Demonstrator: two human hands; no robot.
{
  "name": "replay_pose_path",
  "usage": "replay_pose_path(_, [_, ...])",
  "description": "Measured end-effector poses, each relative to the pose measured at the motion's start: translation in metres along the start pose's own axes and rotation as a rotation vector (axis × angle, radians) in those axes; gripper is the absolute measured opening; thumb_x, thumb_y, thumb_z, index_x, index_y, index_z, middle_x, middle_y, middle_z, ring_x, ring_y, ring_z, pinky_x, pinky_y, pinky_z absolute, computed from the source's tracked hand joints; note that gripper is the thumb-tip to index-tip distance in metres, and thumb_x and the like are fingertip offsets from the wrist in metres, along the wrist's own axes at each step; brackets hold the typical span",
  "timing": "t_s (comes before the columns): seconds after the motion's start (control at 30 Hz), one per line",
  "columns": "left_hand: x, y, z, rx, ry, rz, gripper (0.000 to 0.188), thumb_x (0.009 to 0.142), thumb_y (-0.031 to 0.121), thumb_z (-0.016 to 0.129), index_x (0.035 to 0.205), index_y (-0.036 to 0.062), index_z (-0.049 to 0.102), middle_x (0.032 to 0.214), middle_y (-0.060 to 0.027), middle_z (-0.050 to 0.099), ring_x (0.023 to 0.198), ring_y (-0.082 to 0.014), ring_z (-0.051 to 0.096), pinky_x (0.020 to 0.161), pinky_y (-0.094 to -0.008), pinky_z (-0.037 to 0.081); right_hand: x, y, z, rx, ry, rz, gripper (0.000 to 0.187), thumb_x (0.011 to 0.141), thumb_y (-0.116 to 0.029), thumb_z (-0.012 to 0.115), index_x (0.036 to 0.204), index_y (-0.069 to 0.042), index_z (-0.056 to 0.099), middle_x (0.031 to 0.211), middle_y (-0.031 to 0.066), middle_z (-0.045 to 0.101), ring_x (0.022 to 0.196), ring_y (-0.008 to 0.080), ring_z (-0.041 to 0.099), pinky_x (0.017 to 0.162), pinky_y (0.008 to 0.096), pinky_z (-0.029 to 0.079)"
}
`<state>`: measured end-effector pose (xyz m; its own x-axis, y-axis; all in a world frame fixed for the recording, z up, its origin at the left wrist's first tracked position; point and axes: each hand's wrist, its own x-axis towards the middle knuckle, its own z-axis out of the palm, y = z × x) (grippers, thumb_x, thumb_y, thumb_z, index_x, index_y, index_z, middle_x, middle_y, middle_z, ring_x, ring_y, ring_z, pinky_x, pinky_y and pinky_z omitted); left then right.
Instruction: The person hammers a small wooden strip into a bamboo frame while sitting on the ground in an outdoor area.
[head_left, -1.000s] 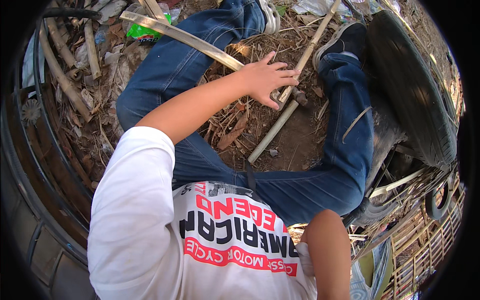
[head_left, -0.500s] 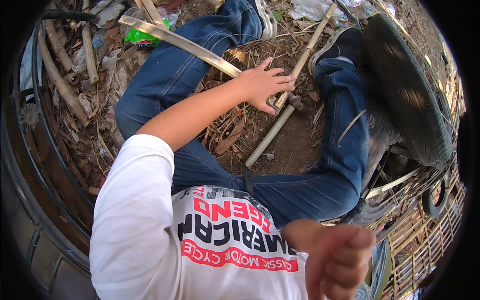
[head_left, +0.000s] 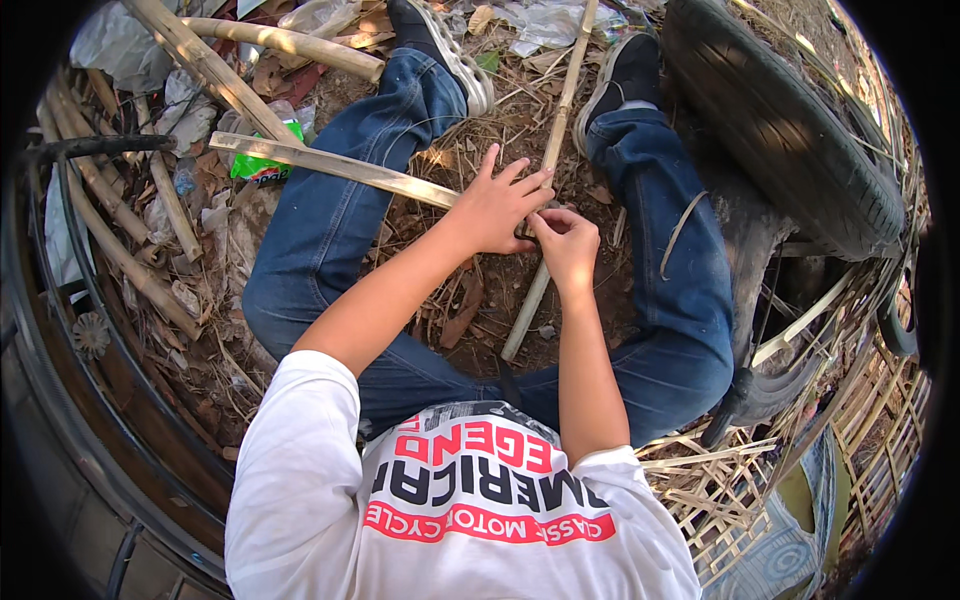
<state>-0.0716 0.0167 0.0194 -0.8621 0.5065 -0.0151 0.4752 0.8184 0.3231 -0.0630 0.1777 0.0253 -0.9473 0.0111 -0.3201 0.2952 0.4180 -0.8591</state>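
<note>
My left hand (head_left: 497, 208) rests palm down where bamboo sticks meet between my legs, its fingers spread. From beneath it a flat split bamboo strip (head_left: 330, 166) runs left across my leg. A long bamboo stick (head_left: 568, 90) reaches away from the hands, and a bamboo piece (head_left: 527, 312) extends toward me. My right hand (head_left: 568, 245) touches the same junction, thumb and fingertips pinched together. A small dark loop (head_left: 524, 236) shows between the two hands; what the right fingertips hold is mostly hidden.
A worn black tire (head_left: 790, 130) leans at the right, above woven bamboo lattice (head_left: 715, 500). Dark curved metal bars (head_left: 110, 350) stand at the left. Bamboo poles (head_left: 290, 45), dry leaves and plastic litter lie on the ground, including a green wrapper (head_left: 265, 160).
My right hand has come from the lower right, near my chest, to the junction beside my left hand. Its fingertips now pinch there. My left hand stays over the sticks.
</note>
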Motion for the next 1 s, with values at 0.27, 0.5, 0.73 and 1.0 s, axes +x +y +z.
replay_pose_path(0.27, [-0.001, -0.005, 0.005, -0.056, 0.025, -0.02, 0.08, 0.064, 0.052, 0.079, 0.133, 0.0189, 0.055, 0.148, -0.0026, 0.043, 0.136, -0.0289, 0.039, 0.112, -0.0648, 0.02, 0.0, 0.011, -0.001, 0.05, -0.024, 0.006, 0.024, 0.079, -0.019, 0.079, 0.083, 0.004, 0.074, 0.07, 0.0114, 0.072, 0.061, 0.0116, 0.066, 0.057, 0.0265, 0.051])
replay_pose_path(0.5, [0.003, -0.007, -0.002, -0.065, -0.036, -0.006, 0.081, 0.062, 0.047, 0.083, 0.133, 0.0217, 0.054, 0.15, -0.0013, 0.041, 0.136, -0.0297, 0.039, 0.112, -0.0651, 0.021, -0.016, 0.033, -0.006, 0.114, 0.126, 0.14, 0.03, 0.084, -0.025, 0.073, 0.089, 0.002, 0.064, 0.071, 0.0098, 0.068, 0.069, 0.0192, 0.068, 0.063, 0.0331, 0.051])
replay_pose_path(0.73, [0.002, -0.01, -0.001, -0.044, 0.01, 0.023, 0.079, 0.067, 0.055, 0.077, 0.134, 0.021, 0.054, 0.149, -0.0014, 0.042, 0.134, -0.0322, 0.041, 0.111, -0.0668, 0.021, -0.057, 0.051, -0.003, -0.545, -0.104, 0.421, 0.061, 0.079, -0.035, 0.072, 0.121, -0.005, 0.04, 0.114, 0.0231, 0.062, 0.105, 0.0404, 0.062, 0.087, 0.049, 0.048])
replay_pose_path(1.0, [0.002, -0.01, -0.002, -0.034, -0.008, 0.014, 0.078, 0.068, 0.055, 0.076, 0.135, 0.0217, 0.053, 0.15, -0.0008, 0.041, 0.135, -0.0311, 0.04, 0.111, -0.067, 0.021, -0.05, 0.072, 0.004, -0.479, 0.122, 0.346, 0.028, 0.082, -0.018, 0.063, 0.099, 0.002, 0.053, 0.086, 0.0201, 0.067, 0.084, 0.0374, 0.068, 0.073, 0.0466, 0.054])
